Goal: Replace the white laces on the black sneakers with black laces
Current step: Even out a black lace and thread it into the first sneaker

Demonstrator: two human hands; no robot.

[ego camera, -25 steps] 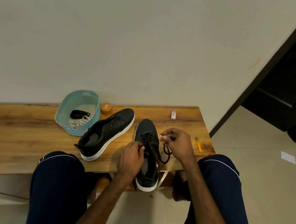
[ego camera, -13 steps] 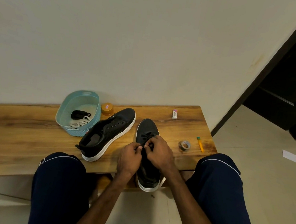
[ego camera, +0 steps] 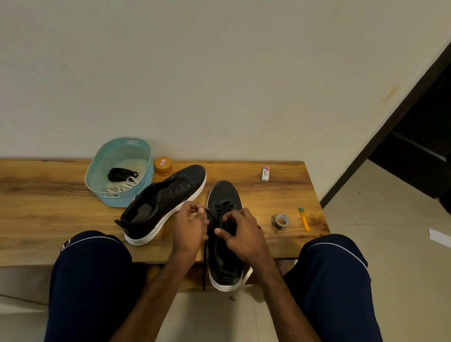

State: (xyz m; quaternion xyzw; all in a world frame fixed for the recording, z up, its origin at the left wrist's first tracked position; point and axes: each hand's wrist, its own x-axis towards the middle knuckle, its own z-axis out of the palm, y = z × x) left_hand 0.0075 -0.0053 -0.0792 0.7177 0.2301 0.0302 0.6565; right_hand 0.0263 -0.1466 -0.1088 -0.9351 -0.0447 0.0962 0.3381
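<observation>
Lace (ego camera: 205, 255): black, soft, limp and light; threaded through the front eyelets of the sneaker (ego camera: 224, 194), one strand hanging down its left side.
Left hand (ego camera: 190, 227): at the sneaker's left eyelets, fingertips pinching the lace.
Right hand (ego camera: 242, 236): over the sneaker's tongue, fingers curled round the lace.
Hold: probably best by the stiff tip, to feed eyelets; sneaker looks heavy enough to stay put.

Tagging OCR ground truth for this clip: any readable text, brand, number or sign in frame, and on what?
Nothing here is legible enough to quote.
Small white box: coloured print on its top face, too small to read.
Orange jar: sticker on the lid, blurred.
Blue basket: raised mark on the far rim, unreadable.
</observation>
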